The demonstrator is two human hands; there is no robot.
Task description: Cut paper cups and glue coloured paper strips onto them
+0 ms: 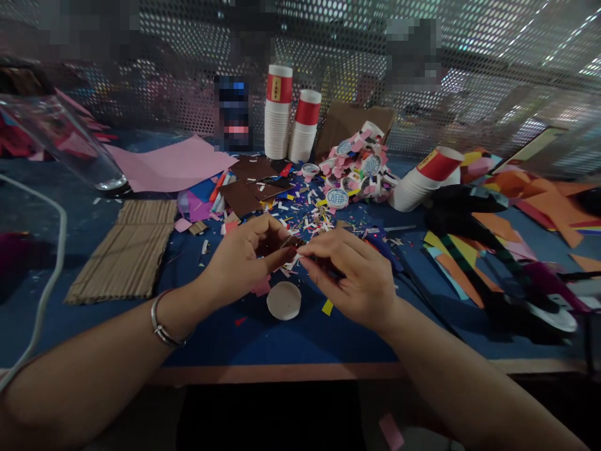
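Note:
My left hand (248,254), with a silver bangle on its wrist, pinches a small dark brown piece (292,242), seemingly paper, between thumb and fingers. The fingertips of my right hand (352,272) are pressed together at the right end of the same piece. My fingers hide most of it. Just below the hands, a round whitish disc (284,300) lies on the blue tabletop (282,344). A yellow scrap (327,307) is under my right hand, and a pink scrap (261,286) is close to my left.
Paper clippings (300,207) litter the middle. Behind stand stacked paper cups (277,125) and a heap of small paper pieces (357,166). Corrugated cardboard (126,250), pink paper (178,163) and a clear bottle (79,138) are left; a tilted cup stack (422,178) and coloured paper (455,250) are right.

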